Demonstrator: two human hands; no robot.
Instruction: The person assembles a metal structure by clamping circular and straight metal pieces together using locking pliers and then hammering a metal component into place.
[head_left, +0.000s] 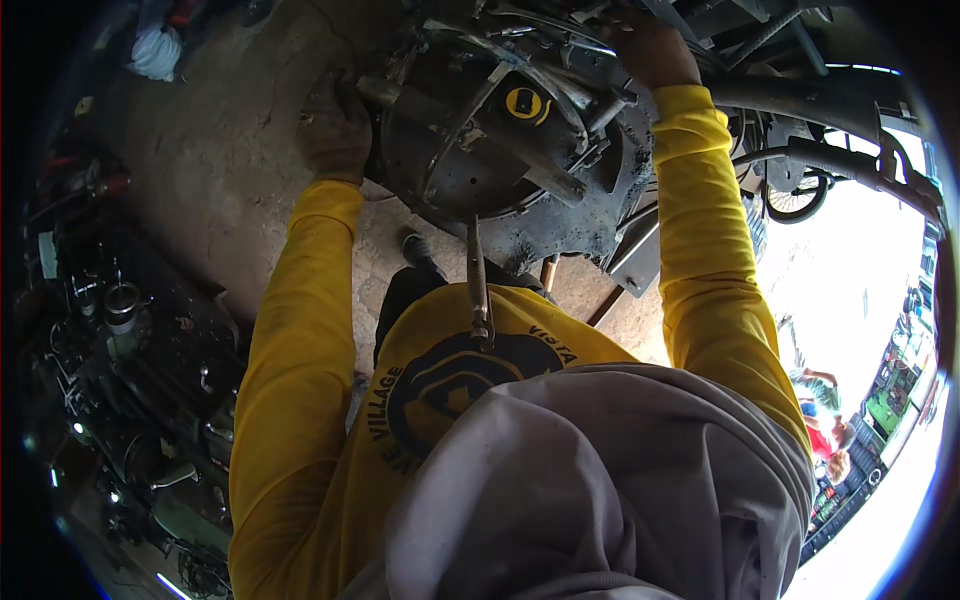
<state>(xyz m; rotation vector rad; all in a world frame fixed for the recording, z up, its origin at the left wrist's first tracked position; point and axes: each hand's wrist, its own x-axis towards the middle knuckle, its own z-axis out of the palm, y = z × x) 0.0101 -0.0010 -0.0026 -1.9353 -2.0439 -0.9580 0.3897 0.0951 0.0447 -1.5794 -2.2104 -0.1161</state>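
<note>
A round dark metal dish (400, 150) sits in front of me at the top of the view, with bars, rods and other metal tools lying across it. My left hand (335, 130) is beside its left edge, fingers stretched upward, in shadow; nothing shows in it. Beyond the right side of the dish, my right hand (655, 48) is among dark metal parts with its fingers curled; what they hold is too dark to make out. A yellow and black tape measure (525, 103) lies among the tools. A rod with a ridged grip (478, 265) juts from the near rim toward me.
A dark metal plate (560, 235) lies under the dish. Metal bars and pipes (800, 100) crowd the right side. Greasy machine parts (130, 370) fill the left. A white bundle (156, 52) lies on the stained floor (240, 130). People (825, 430) are outside at the right.
</note>
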